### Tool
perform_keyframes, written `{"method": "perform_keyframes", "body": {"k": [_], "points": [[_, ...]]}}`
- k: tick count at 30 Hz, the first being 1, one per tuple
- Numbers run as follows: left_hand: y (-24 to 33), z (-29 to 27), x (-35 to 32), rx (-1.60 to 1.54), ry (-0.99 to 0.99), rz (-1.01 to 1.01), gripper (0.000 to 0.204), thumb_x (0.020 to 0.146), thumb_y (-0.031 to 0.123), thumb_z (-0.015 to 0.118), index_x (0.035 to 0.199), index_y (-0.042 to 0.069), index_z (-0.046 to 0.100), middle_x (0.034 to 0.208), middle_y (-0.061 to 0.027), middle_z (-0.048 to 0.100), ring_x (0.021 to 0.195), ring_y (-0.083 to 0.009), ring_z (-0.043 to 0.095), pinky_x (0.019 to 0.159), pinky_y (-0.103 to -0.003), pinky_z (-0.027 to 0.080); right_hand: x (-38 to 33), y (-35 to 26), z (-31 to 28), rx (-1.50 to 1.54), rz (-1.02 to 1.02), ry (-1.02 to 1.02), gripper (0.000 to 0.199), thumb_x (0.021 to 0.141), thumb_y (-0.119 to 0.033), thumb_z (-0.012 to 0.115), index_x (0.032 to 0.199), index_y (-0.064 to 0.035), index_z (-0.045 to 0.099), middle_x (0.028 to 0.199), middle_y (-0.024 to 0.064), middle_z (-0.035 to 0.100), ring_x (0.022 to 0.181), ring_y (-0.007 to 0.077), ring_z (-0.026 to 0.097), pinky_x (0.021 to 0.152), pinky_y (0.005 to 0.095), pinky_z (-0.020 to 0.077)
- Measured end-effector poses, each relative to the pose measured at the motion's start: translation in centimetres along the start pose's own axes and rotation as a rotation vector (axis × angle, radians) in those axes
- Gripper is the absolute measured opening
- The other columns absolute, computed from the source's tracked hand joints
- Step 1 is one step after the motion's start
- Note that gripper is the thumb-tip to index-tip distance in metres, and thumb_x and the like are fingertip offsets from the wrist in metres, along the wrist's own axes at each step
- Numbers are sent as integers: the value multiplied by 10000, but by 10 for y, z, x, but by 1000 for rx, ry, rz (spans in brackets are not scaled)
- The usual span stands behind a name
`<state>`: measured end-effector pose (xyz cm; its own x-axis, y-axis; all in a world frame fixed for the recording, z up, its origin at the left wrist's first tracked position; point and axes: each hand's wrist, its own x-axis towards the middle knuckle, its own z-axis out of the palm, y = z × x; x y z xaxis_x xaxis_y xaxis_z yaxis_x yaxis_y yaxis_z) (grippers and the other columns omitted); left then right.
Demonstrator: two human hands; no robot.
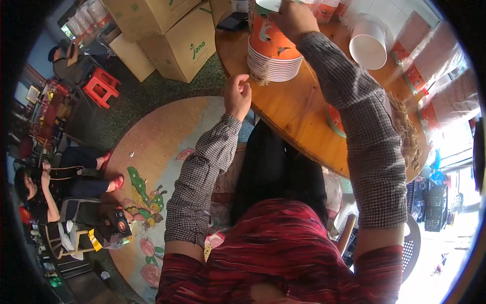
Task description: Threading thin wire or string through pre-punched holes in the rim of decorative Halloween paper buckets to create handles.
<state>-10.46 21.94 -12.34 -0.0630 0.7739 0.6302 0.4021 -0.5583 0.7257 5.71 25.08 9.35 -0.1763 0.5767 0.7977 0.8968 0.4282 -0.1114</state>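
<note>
On the round, varnished wooden table point(298, 109), near its left edge, stands a tall stack of orange-and-white paper bowls point(273, 50), nested one inside the other so that their white rims form a tight ribbed band at the bottom and the orange wall of the outermost one, printed with pale figures, rises above. Around it lie several things: a single white paper cup point(368, 44) tipped on its side with its mouth facing out, a row of red-and-white flat packets in clear wrap point(430, 66) along the far right, a heap of thin tan strips point(407, 129) at the table's right edge, and a dark phone-like slab point(233, 21) at the far side. Brown cardboard boxes point(177, 35) stand on the floor to the left, beside a small red plastic stool point(101, 86); a seated person point(55, 182) is farther left. The right hand point(293, 17), its checked sleeve crossing over the table, rests on top of the stack with fingers curled around the uppermost bowl's rim. The left hand point(238, 93) hovers just off the table edge, beside the stack's base, fingers loosely bunched and pinched together, holding nothing that can be made out.
</note>
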Motion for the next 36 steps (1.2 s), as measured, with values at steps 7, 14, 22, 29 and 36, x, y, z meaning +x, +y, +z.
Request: {"method": "perform_keyframes", "body": {"k": [7, 14, 22, 29, 36], "points": [[17, -2, -22, -211, -41, -107, 203, 825, 32, 575, 1028, 42, 566, 977, -108, 599, 823, -207, 602, 712, -295, 501, 8, -3, 11, 38, 15, -200, 259, 832, -234, 588, 898, 15, 620, 751, 221, 624, 653, 347, 621, 579, 430, 483], [143, -50, -35, -656, -101, -343, 277, 976, 242, 462, 1084, 5, 557, 979, -61, 600, 857, -125, 569, 805, -271, 473, -92, -16, -123, 1175, 505, -734, 210, 927, -127, 525, 1103, -19, 564, 635, 1, 523, 541, 86, 544, 484, 215, 461], [214, -60, -99, -758, -425, -343, 431, 991, 347, 385, 1045, -35, 578, 947, -113, 632, 835, -162, 608, 782, -287, 488, -181, -40, -167, 1527, 736, -416, 202, 925, -169, 556, 1028, 5, 549, 716, 33, 587, 595, 120, 602, 538, 229, 506], [245, -59, -147, -654, -557, -283, 446, 993, 348, 379, 1115, -49, 541, 1021, -122, 612, 902, -172, 600, 815, -308, 483, -213, -75, -193, 1743, 751, -222, 160, 928, -146, 548, 966, 8, 527, 741, 48, 594, 601, 136, 620, 544, 237, 527], [256, -57, -160, -626, -553, -236, 430, 978, 374, 415, 1082, -20, 553, 897, -74, 604, 786, -139, 575, 758, -263, 462, -228, -96, -203, 1838, 756, -196, 166, 948, -152, 509, 1013, 1, 514, 738, 57, 597, 627, 145, 630, 543, 225, 519]]}}
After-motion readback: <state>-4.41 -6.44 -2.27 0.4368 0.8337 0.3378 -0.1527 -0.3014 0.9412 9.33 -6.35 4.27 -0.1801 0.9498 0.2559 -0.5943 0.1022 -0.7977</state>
